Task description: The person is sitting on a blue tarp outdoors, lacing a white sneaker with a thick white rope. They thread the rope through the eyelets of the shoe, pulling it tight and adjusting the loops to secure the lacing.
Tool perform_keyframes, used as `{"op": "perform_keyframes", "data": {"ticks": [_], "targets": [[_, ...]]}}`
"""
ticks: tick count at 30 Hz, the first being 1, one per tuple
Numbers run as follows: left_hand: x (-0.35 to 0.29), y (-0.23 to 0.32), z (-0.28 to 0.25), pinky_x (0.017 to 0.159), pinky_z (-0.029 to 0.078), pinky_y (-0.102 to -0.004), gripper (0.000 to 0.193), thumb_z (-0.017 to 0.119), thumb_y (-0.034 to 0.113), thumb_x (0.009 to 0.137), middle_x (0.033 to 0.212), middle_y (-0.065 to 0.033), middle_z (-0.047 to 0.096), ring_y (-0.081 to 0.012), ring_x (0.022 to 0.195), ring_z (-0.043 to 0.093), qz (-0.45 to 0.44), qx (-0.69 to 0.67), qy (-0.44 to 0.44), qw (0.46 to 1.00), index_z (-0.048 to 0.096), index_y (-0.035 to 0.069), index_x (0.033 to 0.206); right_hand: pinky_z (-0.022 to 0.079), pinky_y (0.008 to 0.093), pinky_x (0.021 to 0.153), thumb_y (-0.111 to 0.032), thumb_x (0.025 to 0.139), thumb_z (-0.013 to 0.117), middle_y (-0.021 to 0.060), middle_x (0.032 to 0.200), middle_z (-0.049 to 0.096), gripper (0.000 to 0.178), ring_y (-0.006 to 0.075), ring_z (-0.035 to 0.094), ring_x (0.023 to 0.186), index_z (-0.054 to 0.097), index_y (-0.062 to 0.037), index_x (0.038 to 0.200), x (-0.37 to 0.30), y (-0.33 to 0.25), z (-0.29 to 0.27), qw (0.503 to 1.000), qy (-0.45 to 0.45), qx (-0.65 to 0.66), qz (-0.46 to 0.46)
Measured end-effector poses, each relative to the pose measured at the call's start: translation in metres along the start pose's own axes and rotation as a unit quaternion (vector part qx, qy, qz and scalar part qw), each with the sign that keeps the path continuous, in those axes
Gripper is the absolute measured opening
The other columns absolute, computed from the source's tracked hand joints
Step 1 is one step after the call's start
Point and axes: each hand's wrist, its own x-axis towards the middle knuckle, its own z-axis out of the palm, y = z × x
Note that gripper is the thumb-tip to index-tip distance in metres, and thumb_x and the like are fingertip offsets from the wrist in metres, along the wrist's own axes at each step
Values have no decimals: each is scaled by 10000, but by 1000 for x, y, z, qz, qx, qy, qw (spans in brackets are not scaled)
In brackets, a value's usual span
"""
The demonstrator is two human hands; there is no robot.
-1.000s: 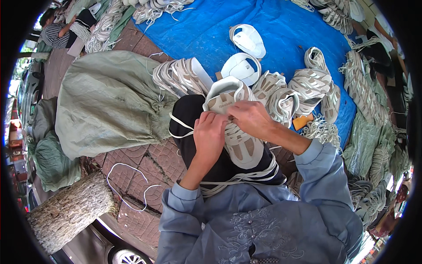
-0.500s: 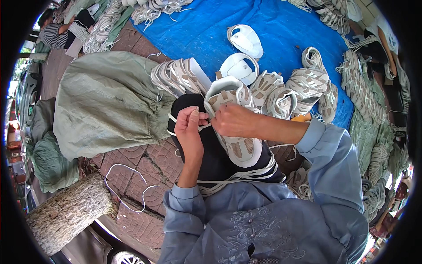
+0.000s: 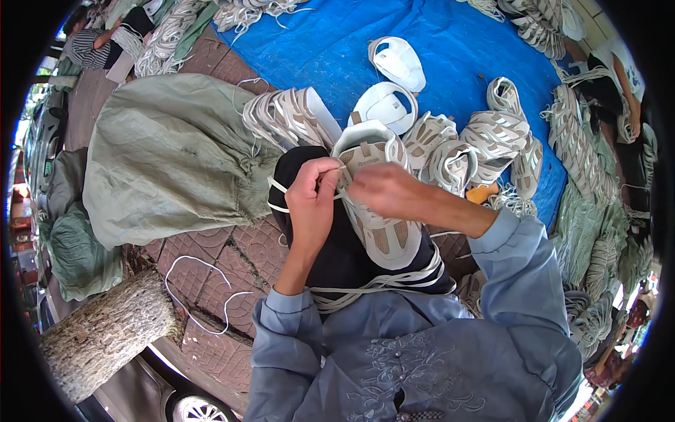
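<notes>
Both hands are working close together over the shoe (image 3: 376, 211) on the lap, the left hand (image 3: 309, 204) and right hand (image 3: 383, 190) leaving almost no gap between them. Beyond the shoe, a cluster of white shoes (image 3: 464, 144) is crowding the near edge of the blue tarp (image 3: 457, 42), blocking a straight reach forward. To the left, a bundle of uppers (image 3: 288, 116) is lying against a green sack (image 3: 176, 155), closing that side. Bare paving (image 3: 232, 246) is lying open at lower left, crossed only by a loose lace (image 3: 200, 278). To the right, piled uppers (image 3: 583, 155) are filling the tarp edge.
</notes>
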Motion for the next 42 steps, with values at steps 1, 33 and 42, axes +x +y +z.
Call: {"op": "perform_keyframes", "data": {"ticks": [1, 33, 42], "targets": [[1, 3, -3, 598, 410, -185, 61, 552, 16, 808, 745, -9, 578, -44, 649, 492, -59, 5, -1, 998, 580, -1, 859, 482, 307, 509, -80, 595, 554, 60, 588, 514, 85, 197, 563, 595, 518, -39, 660, -3, 7, -2, 999, 26, 5, 26], [-7, -9, -3, 607, 444, -239, 76, 558, -23, 771, 771, -49, 596, -127, 697, 550, 14, 14, -9, 1000, 571, 13, 837, 420, 299, 436, -106, 575, 560, 28, 495, 423, 142, 170, 514, 498, 460, -48, 657, 8, 0, -8, 995, 34, -21, -89], [7, -13, 22, 752, 394, -361, 109, 613, 28, 625, 703, -58, 545, -225, 843, 538, 254, 296, -89, 917, 570, 62, 720, 407, 302, 645, -43, 550, 594, 27, 661, 511, 149, 184, 515, 705, 518, -64, 675, -28, 14, -13, 988, 113, 25, 104]]}}
